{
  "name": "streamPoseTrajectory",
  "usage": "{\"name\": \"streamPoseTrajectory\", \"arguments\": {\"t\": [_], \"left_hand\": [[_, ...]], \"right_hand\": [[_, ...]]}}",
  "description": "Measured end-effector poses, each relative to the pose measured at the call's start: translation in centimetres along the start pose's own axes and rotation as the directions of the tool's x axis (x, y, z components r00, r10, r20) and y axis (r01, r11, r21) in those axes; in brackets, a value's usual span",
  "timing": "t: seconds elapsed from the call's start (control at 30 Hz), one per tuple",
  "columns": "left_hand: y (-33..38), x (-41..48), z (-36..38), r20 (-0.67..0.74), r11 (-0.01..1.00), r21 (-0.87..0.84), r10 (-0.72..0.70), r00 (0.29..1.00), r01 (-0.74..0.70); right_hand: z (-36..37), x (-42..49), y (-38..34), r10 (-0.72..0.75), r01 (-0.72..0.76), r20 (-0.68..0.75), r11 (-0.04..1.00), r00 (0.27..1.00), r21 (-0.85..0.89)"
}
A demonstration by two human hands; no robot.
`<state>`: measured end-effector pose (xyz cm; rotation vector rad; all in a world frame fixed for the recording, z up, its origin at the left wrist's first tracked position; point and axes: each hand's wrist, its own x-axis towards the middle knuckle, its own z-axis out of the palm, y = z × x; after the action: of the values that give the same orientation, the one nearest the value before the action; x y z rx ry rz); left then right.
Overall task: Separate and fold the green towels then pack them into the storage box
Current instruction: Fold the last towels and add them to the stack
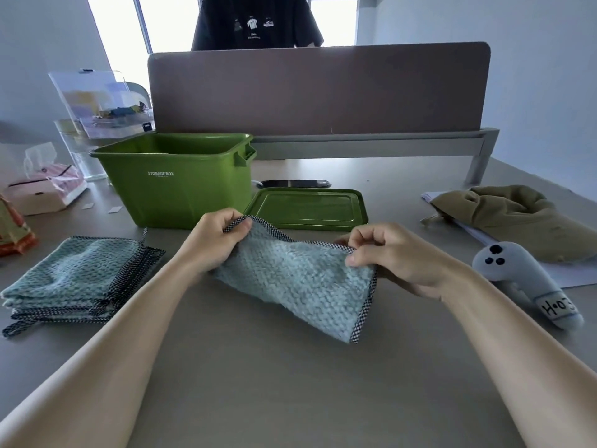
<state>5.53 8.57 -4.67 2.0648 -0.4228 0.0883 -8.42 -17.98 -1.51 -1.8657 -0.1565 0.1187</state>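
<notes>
A pale green towel [300, 279] with a black-and-white checked hem hangs between my hands above the table. My left hand [216, 237] pinches its upper left corner. My right hand [384, 250] pinches the top hem at the right. The towel's lower part lies on the table. A stack of similar green towels [77, 279] sits at the left. Behind it stands the open green storage box [177, 182], and its green lid [307, 208] lies flat to the right of the box.
A grey controller [523, 279] labelled H-03 and an olive cloth bag [517, 221] lie at the right. A tissue pack [48, 189] and clear containers [97, 118] stand at the far left. A dark phone [294, 183] lies behind the lid. A divider panel [319, 88] lines the back; a person stands beyond it.
</notes>
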Motion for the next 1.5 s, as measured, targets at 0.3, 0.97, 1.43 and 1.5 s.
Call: {"name": "streamPoseTrajectory", "arguments": {"t": [0.3, 0.97, 1.43, 1.5], "left_hand": [[-0.6, -0.6, 0.3, 0.016, 0.995, -0.081, -0.053, 0.998, 0.054], [0.1, -1.3, -0.2, 0.237, 0.972, 0.235, -0.03, 0.971, -0.028], [0.2, -1.2, 1.5, 0.212, 0.892, 0.39, 0.153, 0.965, -0.227], [0.2, -1.2, 1.5, 0.199, 0.892, 0.393, 0.154, 0.968, -0.223]], "right_hand": [[-1.0, 1.1, 2.4, 0.091, -0.117, -0.191, 0.985, 0.977, -0.129], [-3.9, 1.8, 5.2, 0.019, -0.199, -0.463, 0.918, 0.886, -0.344], [-4.3, 1.7, 4.6, 0.03, -0.242, -0.347, 0.773, 0.937, -0.587], [-4.2, 1.7, 4.5, 0.048, -0.263, -0.348, 0.752, 0.936, -0.605]]}}
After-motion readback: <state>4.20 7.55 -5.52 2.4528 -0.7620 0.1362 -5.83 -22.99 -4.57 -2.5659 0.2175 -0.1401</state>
